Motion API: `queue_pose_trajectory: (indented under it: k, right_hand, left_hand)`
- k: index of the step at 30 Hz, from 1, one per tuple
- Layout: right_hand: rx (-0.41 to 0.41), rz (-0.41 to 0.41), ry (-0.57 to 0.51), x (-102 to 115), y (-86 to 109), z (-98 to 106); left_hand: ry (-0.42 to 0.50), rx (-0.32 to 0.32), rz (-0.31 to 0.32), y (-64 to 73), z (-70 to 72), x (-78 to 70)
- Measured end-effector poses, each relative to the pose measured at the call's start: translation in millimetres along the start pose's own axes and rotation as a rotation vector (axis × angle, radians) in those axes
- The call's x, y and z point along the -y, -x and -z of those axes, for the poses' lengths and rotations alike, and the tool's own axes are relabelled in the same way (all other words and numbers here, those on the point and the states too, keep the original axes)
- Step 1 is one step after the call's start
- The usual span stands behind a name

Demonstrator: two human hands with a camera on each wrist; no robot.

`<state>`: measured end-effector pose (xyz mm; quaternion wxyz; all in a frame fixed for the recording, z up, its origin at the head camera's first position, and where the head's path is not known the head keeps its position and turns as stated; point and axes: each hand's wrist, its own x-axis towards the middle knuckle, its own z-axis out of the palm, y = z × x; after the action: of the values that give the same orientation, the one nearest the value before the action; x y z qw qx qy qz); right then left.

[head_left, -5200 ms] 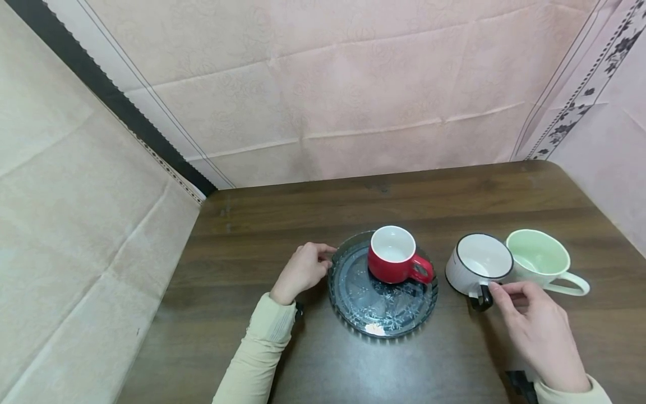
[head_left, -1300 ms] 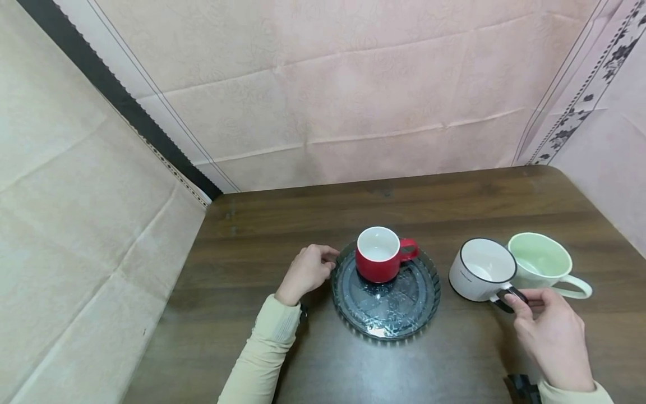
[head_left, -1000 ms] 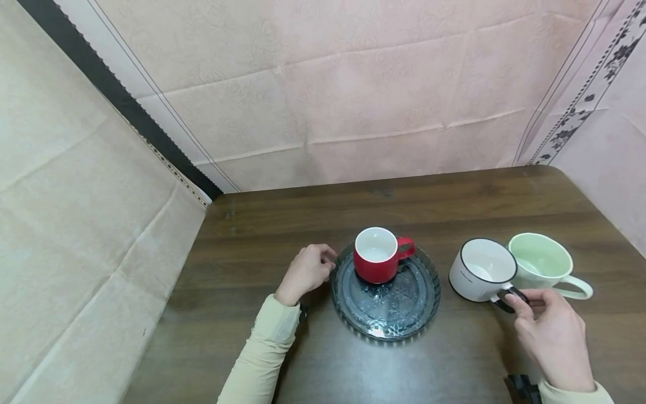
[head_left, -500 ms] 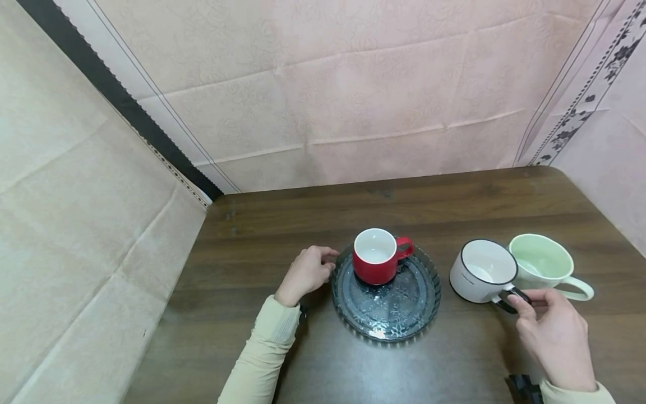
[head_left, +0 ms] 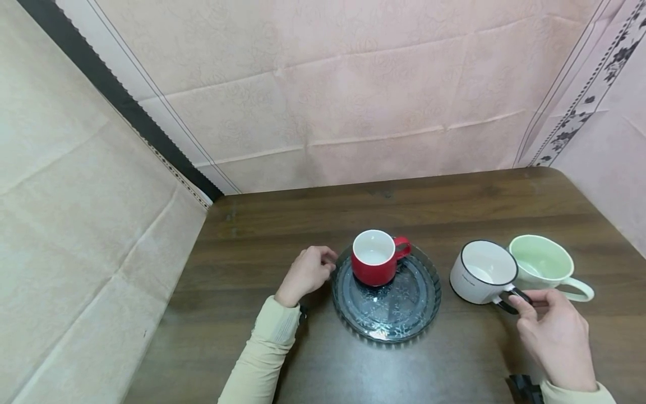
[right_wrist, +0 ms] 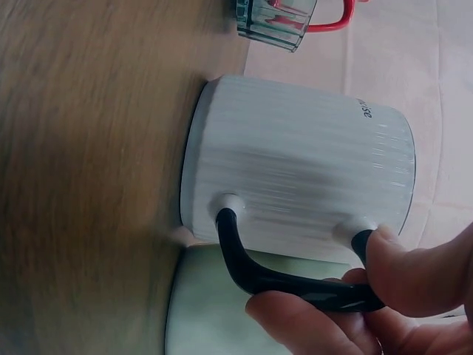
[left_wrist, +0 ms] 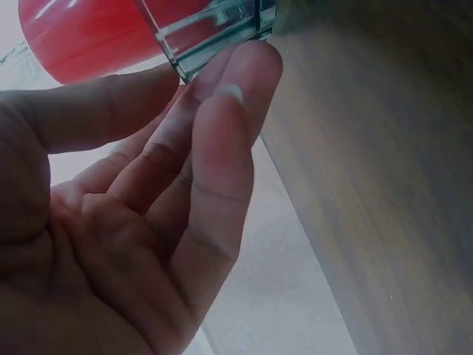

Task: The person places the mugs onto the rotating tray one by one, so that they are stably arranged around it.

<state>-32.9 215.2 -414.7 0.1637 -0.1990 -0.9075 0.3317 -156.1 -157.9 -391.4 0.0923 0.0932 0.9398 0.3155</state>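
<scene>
A red mug (head_left: 371, 272) with a white inside stands upright on a round, dark, patterned glass plate (head_left: 398, 322). At the plate's left rim, my left hand (head_left: 304, 275) pinches the edge between thumb and fingers, as the left wrist view shows beside the glass (left_wrist: 211, 33). My right hand (head_left: 555, 336) holds the black handle (right_wrist: 295, 285) of a white mug (head_left: 471, 280) with a dark rim. That mug stands upright on the table, with small lettering on its side. Right behind it is a pale green mug (head_left: 537, 258), its handle pointing right.
The brown wooden table (head_left: 282, 224) has a rounded far right corner. Pale cloth (head_left: 353, 101) hangs behind it and along both sides. The white and green mugs stand close together to the right of the plate.
Over several seconds the red mug has shifted left on the plate, and its handle has swung towards the back. The white mug's handle has turned rightwards. The left hand stays at the rim.
</scene>
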Motion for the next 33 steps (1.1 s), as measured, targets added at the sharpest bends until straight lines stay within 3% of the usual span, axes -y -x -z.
queue_pose_trajectory:
  k: [15, 23, 33]
  right_hand:
    - [0.007, 0.006, 0.015, -0.8, -0.2, 2.2]
    - [0.007, 0.001, 0.015, 0.5, -0.4, 3.7]
    - [-0.006, 0.010, 0.014, 1.5, 0.5, 4.1]
  left_hand:
    - [0.024, 0.018, -0.035, 1.3, -1.0, 2.1]
    - [0.003, -0.009, -0.048, -0.2, -1.3, 2.3]
    - [0.056, 0.028, -0.010, 0.0, -0.1, 1.0]
